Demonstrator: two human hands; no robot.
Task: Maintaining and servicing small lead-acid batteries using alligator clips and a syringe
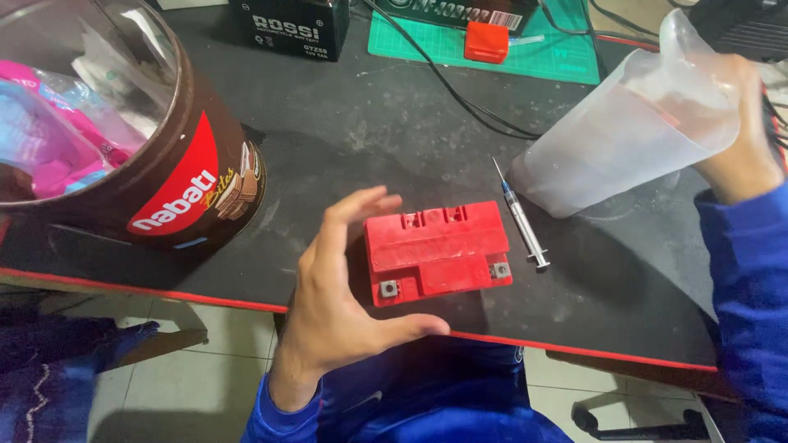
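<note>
Where the dark table top [386,131] meets the left edge of the view, a large round tub [176,176] with a brown and red printed wall stands tilted toward the camera, its open mouth showing crumpled pink and clear wrappers [57,139] inside; just right of it, near the red-trimmed front edge of the table, the left hand [345,287] is held open, fingers [353,213] loosely together and curved above, thumb stretched out below, cupping the left side of a small red battery [439,250]; the fingertips are at the battery's upper left corner, though whether they press on it cannot be told; the battery lies flat on the table with two square metal terminals facing the camera; just beside its right edge lies a clear syringe [521,221], needle pointing up and away; behind, at the far edge, a black battery [289,26] stands left of a green cutting mat [566,57] bearing a small orange box [486,41], and a black cable [447,86] trails across the table; further right, the right hand [743,139], in a blue sleeve, is closed around the upper part of a translucent plastic jug [624,139], held tipped with its base near the syringe.
</note>
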